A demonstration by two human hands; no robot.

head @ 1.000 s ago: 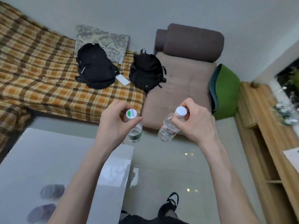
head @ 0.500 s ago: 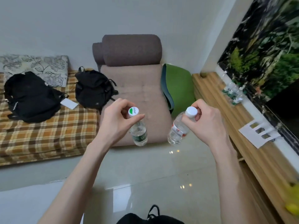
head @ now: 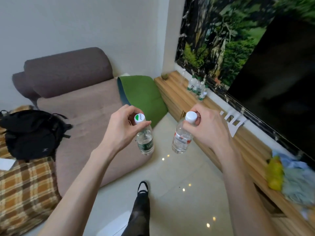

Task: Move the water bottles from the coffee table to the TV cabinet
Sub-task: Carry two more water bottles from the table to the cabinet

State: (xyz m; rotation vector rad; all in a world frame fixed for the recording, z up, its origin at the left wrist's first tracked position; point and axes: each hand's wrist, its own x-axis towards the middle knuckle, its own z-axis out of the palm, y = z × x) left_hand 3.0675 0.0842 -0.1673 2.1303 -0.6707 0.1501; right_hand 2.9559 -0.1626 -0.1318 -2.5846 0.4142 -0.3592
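My left hand (head: 121,129) grips a clear water bottle with a green label (head: 145,142) by its green-and-white cap, hanging upright over the floor. My right hand (head: 207,128) holds a second clear bottle with a red label (head: 181,140) by its white cap, tilted slightly. The wooden TV cabinet (head: 180,97) runs along the right wall. Several green-labelled water bottles (head: 197,86) stand together at its far end, beyond both hands. The coffee table is out of view.
A black TV (head: 279,79) stands on the cabinet against a forest mural. White paper (head: 234,121), a yellow object (head: 275,174) and blue cloth (head: 298,183) lie on the cabinet top. Brown sofa (head: 81,108), green cushion (head: 141,94), black backpack (head: 30,133) at left. My foot (head: 142,189) is on the tiled floor.
The view has swung right from the coffee table and plaid sofa to the TV cabinet. Both hands keep the bottles held in front, now closer to the cabinet.
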